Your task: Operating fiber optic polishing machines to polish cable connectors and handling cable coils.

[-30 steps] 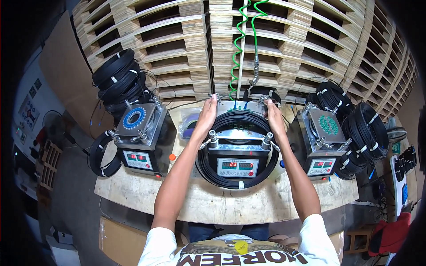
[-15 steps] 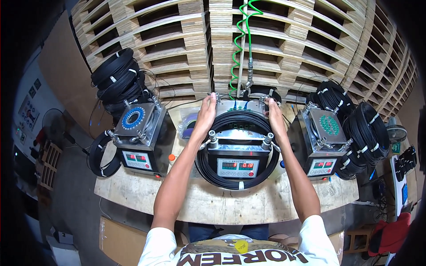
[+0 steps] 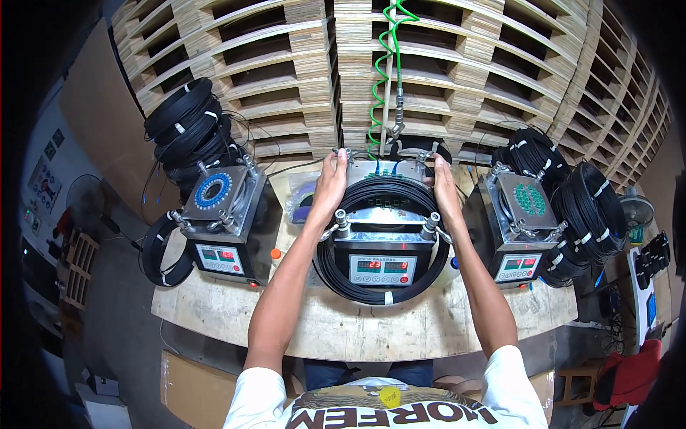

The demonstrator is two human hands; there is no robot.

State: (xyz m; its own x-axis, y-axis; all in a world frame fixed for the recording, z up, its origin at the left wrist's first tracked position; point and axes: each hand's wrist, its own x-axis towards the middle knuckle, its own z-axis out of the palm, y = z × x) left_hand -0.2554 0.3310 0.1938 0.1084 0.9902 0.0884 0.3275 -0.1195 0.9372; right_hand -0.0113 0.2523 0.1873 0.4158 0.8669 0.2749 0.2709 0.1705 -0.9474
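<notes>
A box-shaped bench machine with a red digital display stands in front of me. A coil of black cable is looped around it, bound with white ties. On its metal top plate rise corner posts with clamp handles. My left hand is closed at the far left clamp handle, thumb up, its other fingers partly hidden. My right hand is likewise closed around the far right clamp handle. Blue-tipped connectors sit in the machine's far part, between my hands.
Similar machines stand left and right, one topped with a blue ring of connectors, the other with green ones. Black cable coils are stacked beside them. A green coiled air hose hangs before wooden pallets. An orange-capped bottle stands on the table.
Red digits on the displays of the machines have changed. Both hands stay at the far clamp handles, with hardly any movement.
</notes>
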